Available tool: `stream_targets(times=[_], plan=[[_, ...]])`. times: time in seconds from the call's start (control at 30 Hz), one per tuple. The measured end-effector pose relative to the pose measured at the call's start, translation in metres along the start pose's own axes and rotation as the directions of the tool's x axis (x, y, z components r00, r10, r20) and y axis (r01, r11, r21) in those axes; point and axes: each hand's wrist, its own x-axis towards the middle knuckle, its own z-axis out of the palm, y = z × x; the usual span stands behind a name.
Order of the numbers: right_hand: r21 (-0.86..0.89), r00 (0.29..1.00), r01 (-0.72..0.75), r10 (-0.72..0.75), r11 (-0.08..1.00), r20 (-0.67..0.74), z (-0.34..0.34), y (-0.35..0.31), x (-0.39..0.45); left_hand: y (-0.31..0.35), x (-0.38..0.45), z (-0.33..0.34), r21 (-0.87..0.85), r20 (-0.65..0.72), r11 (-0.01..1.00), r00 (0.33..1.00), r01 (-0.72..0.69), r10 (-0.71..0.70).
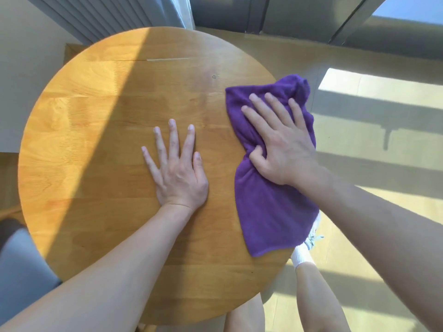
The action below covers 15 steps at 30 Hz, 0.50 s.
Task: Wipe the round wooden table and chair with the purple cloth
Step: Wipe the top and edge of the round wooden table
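Purple soft cloth [271,178] is pressed flat under the right hand [280,149], thumb pinching a fold, for wiping. Beside it, the round wooden surface [107,140] is steadied by the flat, released left hand [179,176].

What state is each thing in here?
Round wooden table: bare top, part sunlit, part shaded.
Purple cloth: crumpled, on the table's right edge, partly overhanging.
Left hand: flat on the table, fingers spread.
Right hand: pressing the cloth, thumb tucked into a fold.
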Motion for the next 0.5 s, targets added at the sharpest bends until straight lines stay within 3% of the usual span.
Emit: stream_targets(times=[0.1, 0.17, 0.23, 0.3, 0.37, 0.43, 0.5], plan=[[0.073, 0.944, -0.320, 0.325, 0.945, -0.065, 0.007, -0.040, -0.004, -0.002, -0.002, 0.003, -0.011, -0.017, 0.999, 0.999, -0.036, 0.035], [0.122, 0.902, -0.419, 0.427, 0.900, -0.057, 0.015, -0.071, -0.021, -0.002, -0.003, 0.003, -0.004, -0.029, 1.000, 0.999, -0.023, 0.023], [0.107, 0.947, -0.318, 0.321, 0.942, -0.015, 0.019, -0.084, -0.043, -0.001, -0.002, 0.002, -0.002, -0.034, 1.000, 0.999, -0.002, 0.002], [0.061, 0.995, -0.098, 0.097, 0.993, 0.028, 0.017, -0.068, -0.058, 0.000, -0.001, 0.001, -0.012, -0.033, 1.000, 0.999, 0.006, -0.007], [0.016, 0.995, 0.083, -0.084, 0.996, 0.044, 0.009, -0.032, -0.049, 0.000, 0.000, 0.001, -0.022, -0.028, 1.000, 1.000, 0.011, -0.011], [-0.016, 0.995, 0.097, -0.096, 0.995, 0.033, 0.004, -0.005, -0.028, -0.001, 0.000, 0.001, -0.018, -0.028, 1.000, 1.000, 0.014, -0.014], [-0.005, 0.999, -0.053, 0.053, 0.999, -0.005, 0.003, 0.000, -0.012, -0.002, 0.000, 0.002, -0.010, -0.026, 1.000, 1.000, 0.011, -0.011]])
